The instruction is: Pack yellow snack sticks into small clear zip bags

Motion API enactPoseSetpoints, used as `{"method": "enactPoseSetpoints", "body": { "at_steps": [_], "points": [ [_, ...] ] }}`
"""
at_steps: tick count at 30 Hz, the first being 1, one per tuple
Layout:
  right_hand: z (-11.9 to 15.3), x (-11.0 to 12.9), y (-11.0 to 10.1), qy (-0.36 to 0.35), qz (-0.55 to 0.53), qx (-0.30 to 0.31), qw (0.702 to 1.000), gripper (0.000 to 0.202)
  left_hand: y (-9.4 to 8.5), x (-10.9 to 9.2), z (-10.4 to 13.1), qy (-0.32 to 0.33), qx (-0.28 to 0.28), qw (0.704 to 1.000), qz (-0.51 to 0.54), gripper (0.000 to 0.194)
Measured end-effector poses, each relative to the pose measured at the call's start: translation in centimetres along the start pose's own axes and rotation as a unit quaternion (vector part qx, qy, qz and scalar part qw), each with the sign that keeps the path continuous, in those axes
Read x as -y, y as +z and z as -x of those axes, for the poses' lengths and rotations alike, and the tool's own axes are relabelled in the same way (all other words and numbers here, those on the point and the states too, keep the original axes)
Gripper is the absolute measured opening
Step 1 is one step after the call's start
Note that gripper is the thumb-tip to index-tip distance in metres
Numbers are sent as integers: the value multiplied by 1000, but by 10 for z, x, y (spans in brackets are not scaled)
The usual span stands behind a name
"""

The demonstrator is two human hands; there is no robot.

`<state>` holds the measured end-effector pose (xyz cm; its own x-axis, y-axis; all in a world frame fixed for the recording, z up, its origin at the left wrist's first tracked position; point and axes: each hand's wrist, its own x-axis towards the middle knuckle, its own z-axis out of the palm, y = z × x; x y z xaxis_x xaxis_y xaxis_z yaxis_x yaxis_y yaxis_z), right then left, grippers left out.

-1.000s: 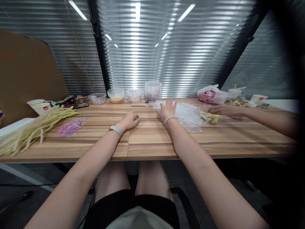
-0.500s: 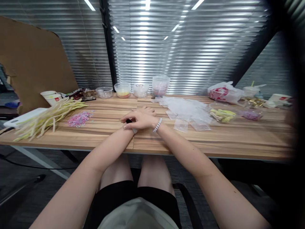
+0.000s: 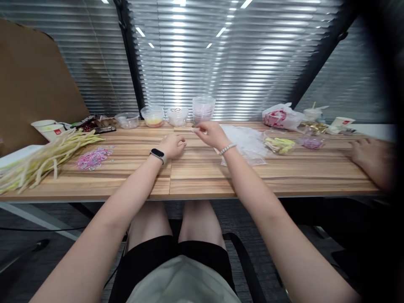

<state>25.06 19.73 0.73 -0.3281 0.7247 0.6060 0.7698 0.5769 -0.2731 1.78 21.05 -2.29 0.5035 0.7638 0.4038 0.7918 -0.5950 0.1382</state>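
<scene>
My left hand (image 3: pixel 172 146) rests on the wooden table, palm down, fingers loosely bent and slightly apart, holding nothing; a smart band (image 3: pixel 158 155) circles its wrist. To its right, my right hand (image 3: pixel 212 134) is over the table with thumb and fingertips drawn together; whatever may be between them is too small to make out. A beaded bracelet (image 3: pixel 227 148) is on that wrist. Clear plastic bags (image 3: pixel 244 141) lie in a spread pile just right of my right hand. A heap of pink and purple small pieces (image 3: pixel 93 158) lies left of my left hand.
Along the back stand clear tubs (image 3: pixel 153 116) and a stacked set of cups (image 3: pixel 203 110). Yellow and cream fuzzy strips (image 3: pixel 47 155) cover the left end, near paper cups (image 3: pixel 52 131). At right are a bag of yellow pieces (image 3: pixel 279 145) and another person's hand (image 3: pixel 370 160).
My crossed hands have come apart. The right has moved up and slightly right, its fingers now together; the left wrist is uncovered. The view has shifted, and the other person's hand shows more clearly.
</scene>
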Motion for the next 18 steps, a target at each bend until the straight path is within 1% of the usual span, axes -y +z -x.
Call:
{"method": "enactPoseSetpoints", "body": {
  "at_steps": [2, 4, 6, 8, 11, 12, 13, 15, 16, 18],
  "points": [
    [16, -34, -18, 45, 60, 65, 995, 33, 6, 9, -2, -17, 6, 1000, 2, 36],
    [39, -55, -34, 58, 82, 76, 992, 35, 13, 14, -3, -25, 15, 1000, 8, 37],
    [65, -65, -45, 28, 104, 70, 992, 41, 18, 15, -4, -26, 24, 999, 9, 39],
    [91, -67, -51, -26, 149, 78, 985, 49, 20, 13, -5, -24, 34, 999, 9, 40],
    [125, -69, -49, -82, 188, 117, 972, 60, 20, 7, -6, -12, 42, 999, 16, 41],
    [135, -70, -46, -88, 182, 124, 972, 58, 19, 5, -6, -9, 42, 999, 19, 42],
    [143, -71, -41, -93, 168, 126, 973, 51, 19, 4, -5, -7, 40, 999, 22, 43],
    [155, -72, -31, -103, 126, 108, 981, 33, 19, 2, -3, -4, 39, 999, 24, 43],
    [158, -71, -25, -111, 104, 95, 984, 25, 19, 1, -2, -4, 41, 999, 25, 43],
    [158, -66, -16, -132, 62, 72, 987, 18, 18, -1, 0, -8, 45, 999, 27, 43]
  ]
}}
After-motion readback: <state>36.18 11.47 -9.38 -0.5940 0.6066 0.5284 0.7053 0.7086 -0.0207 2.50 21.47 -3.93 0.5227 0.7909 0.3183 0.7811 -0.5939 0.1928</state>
